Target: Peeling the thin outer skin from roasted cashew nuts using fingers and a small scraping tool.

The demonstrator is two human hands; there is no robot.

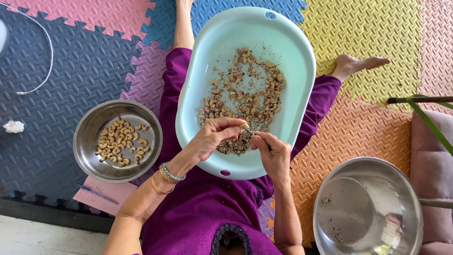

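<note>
My left hand pinches a single cashew nut between thumb and fingertips over the pale blue oval tray on my lap. My right hand grips a small thin knife whose tip touches the nut. The tray holds several unpeeled cashews and, just under my hands, a heap of brown skin scraps. A steel bowl on my left contains several peeled cashews.
A large steel bowl with a few crumbs sits at the lower right. Coloured foam puzzle mats cover the floor. A white cable and crumpled tissue lie far left; a pink paper with pen is beside the small bowl.
</note>
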